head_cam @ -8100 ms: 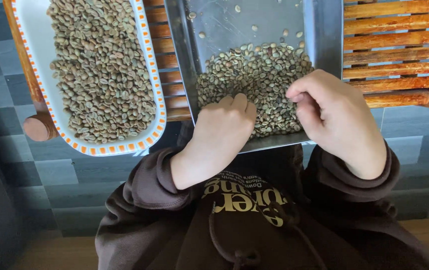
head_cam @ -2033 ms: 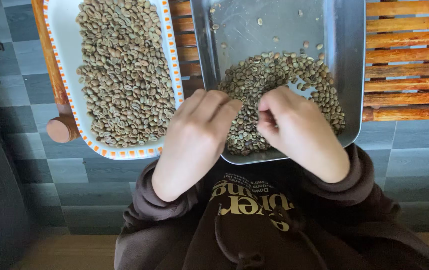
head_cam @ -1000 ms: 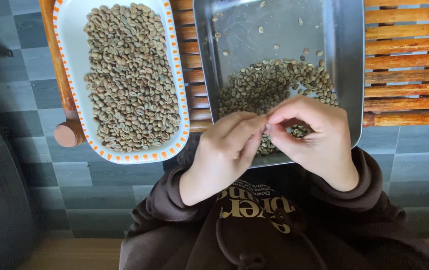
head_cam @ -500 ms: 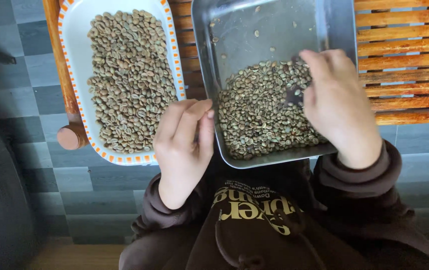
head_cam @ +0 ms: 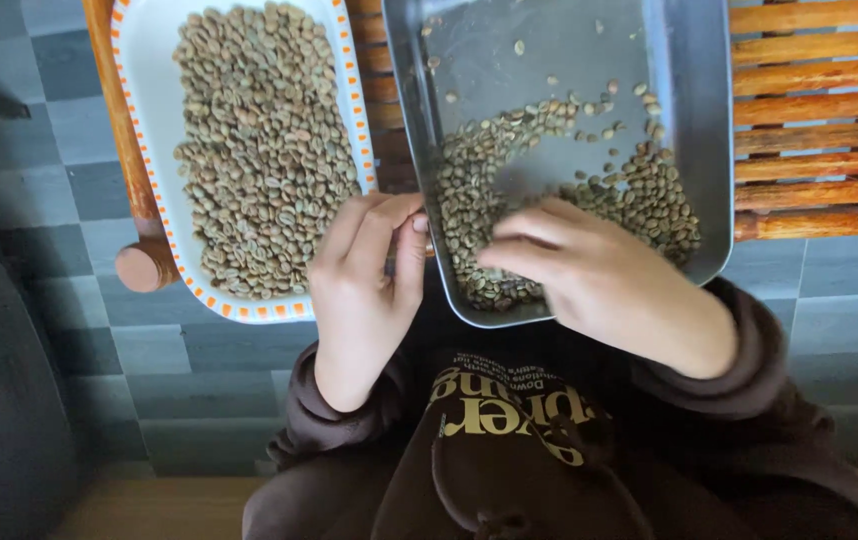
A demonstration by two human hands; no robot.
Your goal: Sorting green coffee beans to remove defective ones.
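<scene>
Beans, head view: green unroasted coffee beans [head_cam: 509, 200] lie heaped in the lower half of a steel tray [head_cam: 694, 130] at upper centre of the frame; a bare patch of metal opens in the middle of the heap, with beans banked to its left and right.
Tray axis: I read the tray's long side as running from the top of the frame down toward my body, tilted a little to the left at its near end.
Right hand: my right hand [head_cam: 599, 285] rests on the near end of the tray, its fingers [head_cam: 524, 235] loosely curled and pointing toward the left of the frame, tips down among the beans. Whether they pinch a bean I cannot tell.
Left hand: my left hand [head_cam: 364, 285] sits just outside the tray's left wall, between the two containers, its fingers drawn together and pointing up the frame; anything held between them is hidden.
Which is nearer: the right hand is in the heap, and the beans spread up and to both sides of it; the left hand is beside the heap, apart from it.
Dish: a white dish with an orange-checked rim [head_cam: 144, 150] at upper left holds a fuller layer of beans.
Support: both containers rest on a slatted wooden bench [head_cam: 819, 110] over grey floor tiles [head_cam: 49, 130].
</scene>
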